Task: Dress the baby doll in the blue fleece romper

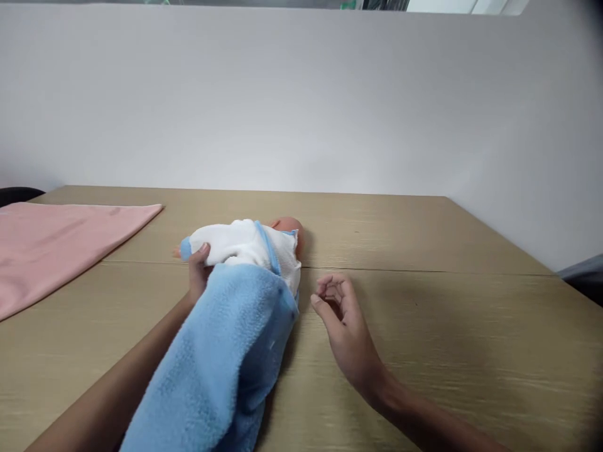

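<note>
A white partition (pixel 301 100) rises behind the wood-toned worktop (pixel 424 232). Blue fleece (pixel 211 351) runs from the near edge of view up over the lower body of a baby doll, hiding it. A pink cloth (pixel 61 251) lies at the left, apart from the doll (pixel 240 242), which is mid-worktop in a white top, head toward the right. The right hand (pixel 346 333), fingers loosely curled around nothing, is just beside it. The left hand (pixel 198 270) grips its sleeve near the blue cuff, fingers mostly hidden.
</note>
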`<state>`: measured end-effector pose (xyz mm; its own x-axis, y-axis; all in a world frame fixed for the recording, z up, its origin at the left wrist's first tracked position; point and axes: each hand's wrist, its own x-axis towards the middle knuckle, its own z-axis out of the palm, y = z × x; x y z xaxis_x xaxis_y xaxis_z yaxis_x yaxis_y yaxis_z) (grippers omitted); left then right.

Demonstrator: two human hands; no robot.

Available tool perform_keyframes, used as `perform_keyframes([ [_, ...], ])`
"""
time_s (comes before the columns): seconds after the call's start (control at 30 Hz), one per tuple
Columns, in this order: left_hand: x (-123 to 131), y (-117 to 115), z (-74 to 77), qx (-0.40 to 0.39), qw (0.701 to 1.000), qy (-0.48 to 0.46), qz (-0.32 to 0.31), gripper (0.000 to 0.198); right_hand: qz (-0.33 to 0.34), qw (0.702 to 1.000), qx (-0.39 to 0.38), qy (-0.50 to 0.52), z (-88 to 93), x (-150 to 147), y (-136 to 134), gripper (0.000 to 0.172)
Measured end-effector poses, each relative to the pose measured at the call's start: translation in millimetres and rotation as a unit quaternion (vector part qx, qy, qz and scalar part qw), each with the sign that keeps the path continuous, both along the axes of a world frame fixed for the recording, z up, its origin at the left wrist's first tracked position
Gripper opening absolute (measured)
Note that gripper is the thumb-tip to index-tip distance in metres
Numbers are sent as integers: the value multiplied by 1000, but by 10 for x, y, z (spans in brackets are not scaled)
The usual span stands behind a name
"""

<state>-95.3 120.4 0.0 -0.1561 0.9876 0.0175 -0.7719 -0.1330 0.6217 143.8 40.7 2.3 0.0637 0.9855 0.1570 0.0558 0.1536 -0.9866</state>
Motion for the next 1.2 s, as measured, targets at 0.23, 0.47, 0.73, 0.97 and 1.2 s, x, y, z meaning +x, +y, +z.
perform_keyframes([
  [0.23,97,-17,310,72,982,150,-91,76,153,987,-40,-5,681,143,-176,47],
  [0.47,414,-79,552,97,962,245,-71,44,121,989,-19,-85,643,311,-285,45],
  [0.73,813,-220,681,86,911,402,-28,45,-9,938,141,-315,649,456,-353,15],
  [0.97,1133,-286,682,140,846,510,-65,37,79,962,109,-238,491,755,-135,15],
  [1.2,1507,-390,610,242,711,660,8,26,-65,997,3,-50,23,1077,-14,54],
])
